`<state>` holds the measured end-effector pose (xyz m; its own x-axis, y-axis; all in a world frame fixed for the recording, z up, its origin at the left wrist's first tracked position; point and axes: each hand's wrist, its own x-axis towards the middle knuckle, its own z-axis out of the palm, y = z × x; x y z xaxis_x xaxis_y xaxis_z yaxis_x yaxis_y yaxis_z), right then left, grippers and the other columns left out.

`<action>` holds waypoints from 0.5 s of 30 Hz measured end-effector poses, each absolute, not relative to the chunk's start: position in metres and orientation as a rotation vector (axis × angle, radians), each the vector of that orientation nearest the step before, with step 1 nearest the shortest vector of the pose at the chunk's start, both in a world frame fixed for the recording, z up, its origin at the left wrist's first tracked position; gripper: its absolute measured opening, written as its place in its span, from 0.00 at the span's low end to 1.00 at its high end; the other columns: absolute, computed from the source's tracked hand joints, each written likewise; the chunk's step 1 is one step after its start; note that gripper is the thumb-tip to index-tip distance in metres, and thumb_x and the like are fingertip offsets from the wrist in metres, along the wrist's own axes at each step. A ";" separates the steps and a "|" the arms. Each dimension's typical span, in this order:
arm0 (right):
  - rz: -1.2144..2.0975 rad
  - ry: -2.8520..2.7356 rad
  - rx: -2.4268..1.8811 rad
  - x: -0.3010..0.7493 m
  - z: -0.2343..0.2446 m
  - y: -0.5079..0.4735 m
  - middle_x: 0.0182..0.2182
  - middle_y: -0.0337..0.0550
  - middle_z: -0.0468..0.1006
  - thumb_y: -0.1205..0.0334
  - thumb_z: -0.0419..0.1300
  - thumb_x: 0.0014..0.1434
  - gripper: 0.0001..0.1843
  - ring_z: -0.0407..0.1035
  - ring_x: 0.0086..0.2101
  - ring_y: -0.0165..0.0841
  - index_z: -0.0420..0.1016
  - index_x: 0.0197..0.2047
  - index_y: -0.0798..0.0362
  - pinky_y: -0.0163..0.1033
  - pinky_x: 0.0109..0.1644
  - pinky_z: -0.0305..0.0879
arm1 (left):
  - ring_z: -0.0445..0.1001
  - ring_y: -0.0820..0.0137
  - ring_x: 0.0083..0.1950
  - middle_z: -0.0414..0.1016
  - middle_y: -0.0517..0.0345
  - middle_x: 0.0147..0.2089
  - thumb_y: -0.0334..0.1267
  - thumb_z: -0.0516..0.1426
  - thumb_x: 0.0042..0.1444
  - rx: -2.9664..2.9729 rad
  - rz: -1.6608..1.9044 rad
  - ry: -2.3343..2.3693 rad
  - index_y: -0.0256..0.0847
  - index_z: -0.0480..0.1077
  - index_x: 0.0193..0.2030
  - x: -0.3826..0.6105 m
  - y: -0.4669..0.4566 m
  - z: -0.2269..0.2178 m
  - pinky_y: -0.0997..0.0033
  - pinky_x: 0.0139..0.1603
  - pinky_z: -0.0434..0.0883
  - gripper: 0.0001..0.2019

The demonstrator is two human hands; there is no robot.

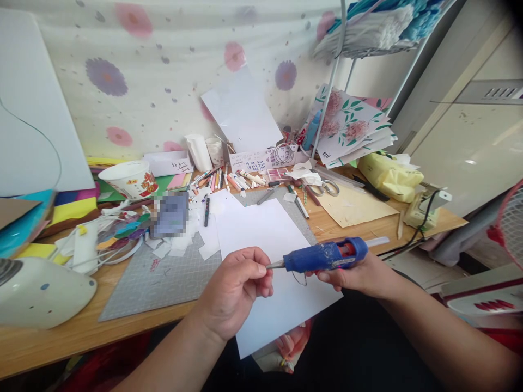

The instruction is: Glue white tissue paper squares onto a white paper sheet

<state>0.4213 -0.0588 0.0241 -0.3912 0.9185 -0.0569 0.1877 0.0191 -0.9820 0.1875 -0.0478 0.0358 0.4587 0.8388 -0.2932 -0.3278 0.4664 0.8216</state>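
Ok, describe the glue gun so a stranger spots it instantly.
Start at the wooden desk, then the white sheet overhanging its near edge. Above it, the right hand holds the glue gun: the only blue tool, metal nozzle touching the left hand.

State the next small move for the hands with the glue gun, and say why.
Probably squeeze out a small dab of glue: the right hand holds the blue glue gun level, and its nozzle meets the pinched fingertips of the left hand, above the white sheet.
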 end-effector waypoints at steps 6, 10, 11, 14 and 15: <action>1.431 -1.622 -1.153 0.422 0.019 -0.060 0.25 0.43 0.74 0.55 0.67 0.48 0.14 0.61 0.20 0.22 0.75 0.32 0.58 0.28 0.21 0.63 | 0.59 0.77 0.20 0.65 0.63 0.16 0.30 0.56 0.39 0.739 0.830 0.770 0.38 0.66 0.19 0.191 -0.051 0.036 0.71 0.30 0.61 0.02; 1.531 -1.521 -1.046 0.421 0.018 -0.058 0.27 0.44 0.75 0.57 0.68 0.47 0.13 0.63 0.21 0.23 0.78 0.32 0.58 0.27 0.20 0.63 | 0.60 0.76 0.22 0.66 0.63 0.18 0.31 0.57 0.42 0.717 0.843 0.692 0.39 0.65 0.21 0.196 -0.057 0.036 0.71 0.32 0.62 0.04; 1.555 -1.500 -1.012 0.421 0.018 -0.057 0.27 0.44 0.76 0.57 0.68 0.47 0.13 0.64 0.22 0.24 0.78 0.32 0.58 0.26 0.19 0.63 | 0.62 0.75 0.23 0.66 0.63 0.19 0.31 0.57 0.43 0.750 0.856 0.701 0.39 0.66 0.21 0.197 -0.059 0.037 0.72 0.33 0.62 0.04; 1.586 -1.453 -0.955 0.423 0.017 -0.057 0.27 0.45 0.75 0.57 0.67 0.48 0.12 0.65 0.23 0.25 0.79 0.31 0.59 0.26 0.18 0.63 | 0.65 0.74 0.27 0.69 0.61 0.23 0.32 0.59 0.46 0.938 0.930 0.799 0.37 0.69 0.25 0.195 -0.062 0.039 0.73 0.33 0.62 0.03; 1.588 -1.439 -0.950 0.424 0.016 -0.057 0.28 0.45 0.76 0.57 0.67 0.48 0.12 0.65 0.23 0.25 0.79 0.31 0.59 0.26 0.18 0.62 | 0.66 0.74 0.28 0.70 0.61 0.24 0.32 0.59 0.47 0.997 0.956 0.827 0.37 0.69 0.26 0.193 -0.063 0.041 0.73 0.33 0.62 0.02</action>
<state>0.4235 -0.0568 0.0162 -0.4194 0.9074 -0.0271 -0.0619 -0.0583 -0.9964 0.1933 -0.0629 0.0408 0.3592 0.9241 -0.1307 -0.2628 0.2346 0.9359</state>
